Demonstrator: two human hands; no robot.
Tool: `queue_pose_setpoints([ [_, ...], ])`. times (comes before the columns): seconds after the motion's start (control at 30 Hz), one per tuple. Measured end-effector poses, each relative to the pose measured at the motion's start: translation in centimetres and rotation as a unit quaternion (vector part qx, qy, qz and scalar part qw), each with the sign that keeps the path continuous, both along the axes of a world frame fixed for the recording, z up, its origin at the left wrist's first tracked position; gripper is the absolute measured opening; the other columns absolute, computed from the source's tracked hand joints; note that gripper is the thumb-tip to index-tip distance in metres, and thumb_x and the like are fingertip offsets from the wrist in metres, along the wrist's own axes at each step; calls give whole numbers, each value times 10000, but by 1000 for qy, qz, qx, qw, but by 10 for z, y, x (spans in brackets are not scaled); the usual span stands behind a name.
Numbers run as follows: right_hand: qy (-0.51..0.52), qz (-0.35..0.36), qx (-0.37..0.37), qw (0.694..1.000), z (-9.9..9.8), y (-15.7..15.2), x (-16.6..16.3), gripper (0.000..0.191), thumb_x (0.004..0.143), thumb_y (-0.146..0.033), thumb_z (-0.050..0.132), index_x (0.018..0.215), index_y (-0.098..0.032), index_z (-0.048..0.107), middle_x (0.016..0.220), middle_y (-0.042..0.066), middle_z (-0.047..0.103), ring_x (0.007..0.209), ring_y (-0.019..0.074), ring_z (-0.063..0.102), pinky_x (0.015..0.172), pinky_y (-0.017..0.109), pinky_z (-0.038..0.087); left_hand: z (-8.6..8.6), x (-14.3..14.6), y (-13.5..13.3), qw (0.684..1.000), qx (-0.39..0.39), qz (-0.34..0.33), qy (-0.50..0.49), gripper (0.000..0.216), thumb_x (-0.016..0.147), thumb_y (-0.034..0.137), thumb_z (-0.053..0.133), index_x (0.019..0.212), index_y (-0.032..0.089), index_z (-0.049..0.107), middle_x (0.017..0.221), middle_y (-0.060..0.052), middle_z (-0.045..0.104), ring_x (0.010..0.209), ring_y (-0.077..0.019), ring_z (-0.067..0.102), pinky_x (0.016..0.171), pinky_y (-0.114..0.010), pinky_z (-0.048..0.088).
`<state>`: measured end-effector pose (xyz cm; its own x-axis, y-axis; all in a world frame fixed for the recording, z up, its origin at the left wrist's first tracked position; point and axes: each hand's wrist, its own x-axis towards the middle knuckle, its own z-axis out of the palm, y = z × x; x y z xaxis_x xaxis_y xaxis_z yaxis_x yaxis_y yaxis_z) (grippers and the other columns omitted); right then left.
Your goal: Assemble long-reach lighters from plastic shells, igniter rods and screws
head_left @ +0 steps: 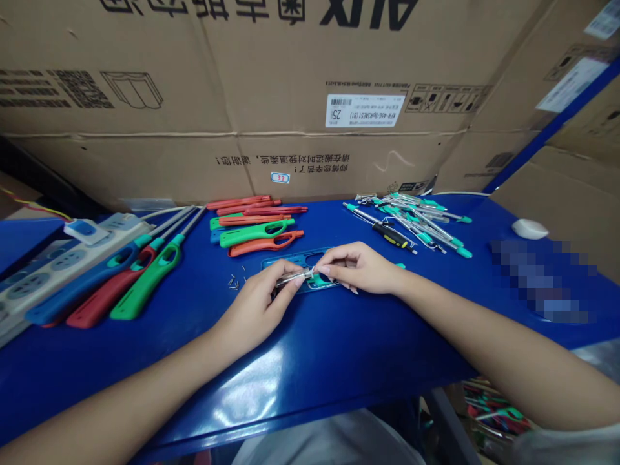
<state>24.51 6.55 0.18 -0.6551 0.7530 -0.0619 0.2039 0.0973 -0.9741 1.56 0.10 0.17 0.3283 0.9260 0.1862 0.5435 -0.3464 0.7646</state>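
Note:
My left hand (264, 290) is closed around a small clear fuel tank (291, 278) with a metal fitting at its end. My right hand (365, 268) is closed in a pinch at that fitting; what its fingertips hold is hidden. Beneath both hands lies a blue lighter handle shell (272, 263), partly covered. Inside it shows a green trigger piece (318, 281). Several small screws (233, 283) are scattered left of the shell.
Lighter handle shells (256, 232) lie behind my hands. Long-necked lighters (145, 284) rest beside a power strip (62, 261) at left. Metal lighter rods (416, 219) with green ends and a black-yellow screwdriver (391, 236) lie at right. A cardboard wall (271, 97) stands behind.

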Motion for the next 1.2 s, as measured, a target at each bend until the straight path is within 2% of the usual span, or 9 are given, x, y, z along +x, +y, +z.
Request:
queue_pose_setpoints([
  [0.9,-3,0,-11,1000,1,-1,-3,372,843,-523,725,896,-161,656,604,-62,549,409,51,441,369,185,359,-1,0,0,1000,-3,-5,-11,229,1015,409,538,1082,228,663,997,-6,735,854,-181,666,761,-281,476],
  [1.03,-8,3,6,1000,0,-3,-2,347,877,-506,687,891,-162,644,584,-68,515,420,61,430,405,201,354,-1,0,-2,1000,-3,-2,-15,228,1010,410,548,1068,227,670,961,-2,736,805,-176,658,726,-276,470],
  [1.2,-11,-5,59,998,0,-5,-4,324,885,-476,675,845,-157,633,627,-47,516,536,81,436,526,221,363,-2,1,-1,1000,-6,0,-15,228,1003,413,564,1074,231,681,960,5,742,795,-169,655,700,-267,467],
])
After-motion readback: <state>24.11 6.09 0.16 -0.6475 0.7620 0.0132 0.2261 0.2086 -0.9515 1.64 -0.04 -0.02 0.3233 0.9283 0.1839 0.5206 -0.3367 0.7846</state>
